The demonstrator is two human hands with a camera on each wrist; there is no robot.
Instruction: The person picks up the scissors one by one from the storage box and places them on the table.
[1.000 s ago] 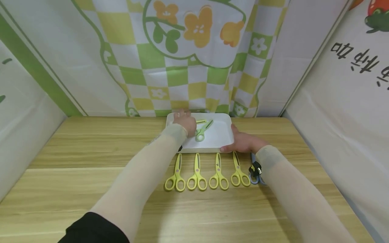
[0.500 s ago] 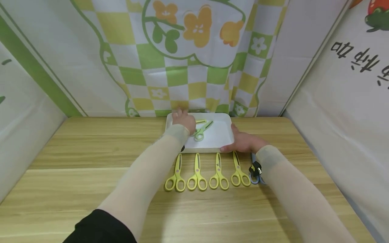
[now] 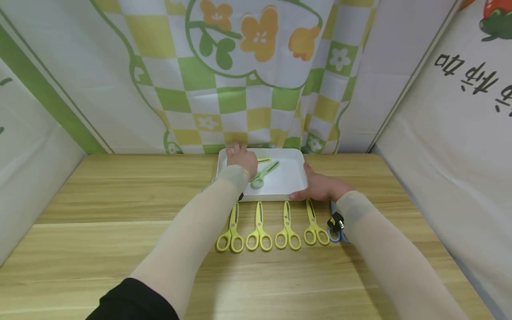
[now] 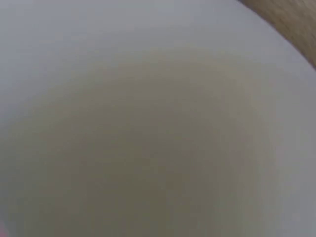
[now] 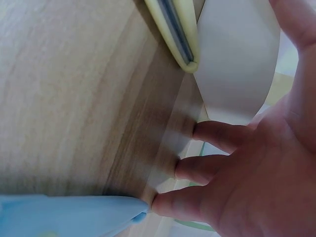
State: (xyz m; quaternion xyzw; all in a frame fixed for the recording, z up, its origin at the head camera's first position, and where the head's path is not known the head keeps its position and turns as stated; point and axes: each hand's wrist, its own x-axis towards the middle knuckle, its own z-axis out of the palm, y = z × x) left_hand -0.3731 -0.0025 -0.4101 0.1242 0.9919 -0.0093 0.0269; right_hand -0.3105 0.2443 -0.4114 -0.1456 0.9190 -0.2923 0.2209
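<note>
My left hand [image 3: 242, 161] reaches into a shallow white tray [image 3: 288, 178] at the back of the table, with some fingers near its back rim. Green-handled scissors [image 3: 265, 174] lie slanted beside that hand, and the tip of a yellow pair [image 3: 264, 160] shows behind them. Whether its hidden fingers hold anything, I cannot tell. At the tray's right end my right hand [image 3: 322, 186] grips the front corner, thumb on the front wall. In the right wrist view its other fingers [image 5: 202, 168] reach down to the wood. The left wrist view is mostly blurred white and brownish grey.
In front of the tray several yellow scissors [image 3: 260, 229] stand in a row, points toward it. Blue scissors [image 3: 334, 229] lie at the row's right end, partly under the right wrist. A checked curtain [image 3: 236, 102] hangs behind the wooden table [image 3: 120, 186].
The green scissors have slid a little left and toward the front of the tray. The left hand has stayed nearly in place. The right hand and the row of scissors look unchanged.
</note>
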